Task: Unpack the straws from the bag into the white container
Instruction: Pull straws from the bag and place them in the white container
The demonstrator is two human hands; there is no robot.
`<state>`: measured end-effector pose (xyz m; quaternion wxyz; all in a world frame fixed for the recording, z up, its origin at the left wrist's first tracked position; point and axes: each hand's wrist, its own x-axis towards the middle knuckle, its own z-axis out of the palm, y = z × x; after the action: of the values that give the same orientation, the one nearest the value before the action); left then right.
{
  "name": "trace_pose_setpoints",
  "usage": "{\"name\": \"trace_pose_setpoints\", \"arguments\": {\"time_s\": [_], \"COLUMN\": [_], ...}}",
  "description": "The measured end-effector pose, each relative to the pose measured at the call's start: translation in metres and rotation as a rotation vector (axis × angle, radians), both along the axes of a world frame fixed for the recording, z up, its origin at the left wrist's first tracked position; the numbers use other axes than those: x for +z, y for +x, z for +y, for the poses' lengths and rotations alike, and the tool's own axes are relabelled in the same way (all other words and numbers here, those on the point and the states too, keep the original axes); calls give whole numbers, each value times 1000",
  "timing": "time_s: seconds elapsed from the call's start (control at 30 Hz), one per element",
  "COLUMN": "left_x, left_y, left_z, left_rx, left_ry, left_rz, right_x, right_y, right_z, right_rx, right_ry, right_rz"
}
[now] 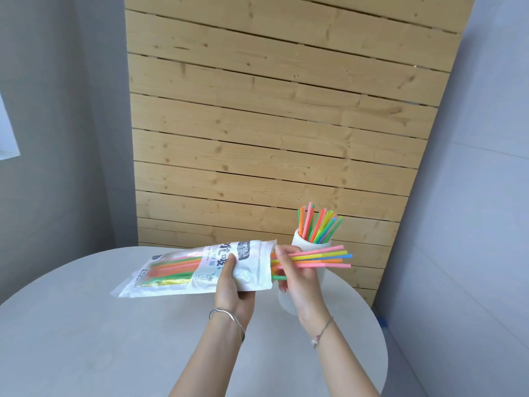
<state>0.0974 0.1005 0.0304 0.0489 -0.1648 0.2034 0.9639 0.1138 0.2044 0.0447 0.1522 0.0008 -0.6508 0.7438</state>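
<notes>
L hand [232, 285] grips bag [200, 269]; R hand [292, 272] grips straw bunch [320, 257] by white container [307, 247].

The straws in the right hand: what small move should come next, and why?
Probably pull the straws fully clear of the bag, held by the left hand. The right hand grips them at the bag's mouth, beside the white container, which already holds straws.
</notes>
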Motion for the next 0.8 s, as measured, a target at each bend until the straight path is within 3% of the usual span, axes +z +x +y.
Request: {"name": "trace_pose_setpoints", "arguments": {"time_s": [0.27, 0.47, 0.6, 0.8], "left_x": [-1, 1, 5, 5], "left_y": [-8, -1, 0, -3], "left_z": [-12, 1, -4, -12], "left_rx": [48, -4, 18, 27], "left_ry": [71, 77, 94, 100], "left_rz": [12, -2, -25, -48], "right_x": [27, 22, 44, 85], "right_y": [0, -5, -14, -27], "right_z": [27, 16, 43, 95], "right_rx": [-277, -131, -255, -456], "right_ry": [-167, 67, 50, 235], "right_rz": [109, 98, 159, 316]}}
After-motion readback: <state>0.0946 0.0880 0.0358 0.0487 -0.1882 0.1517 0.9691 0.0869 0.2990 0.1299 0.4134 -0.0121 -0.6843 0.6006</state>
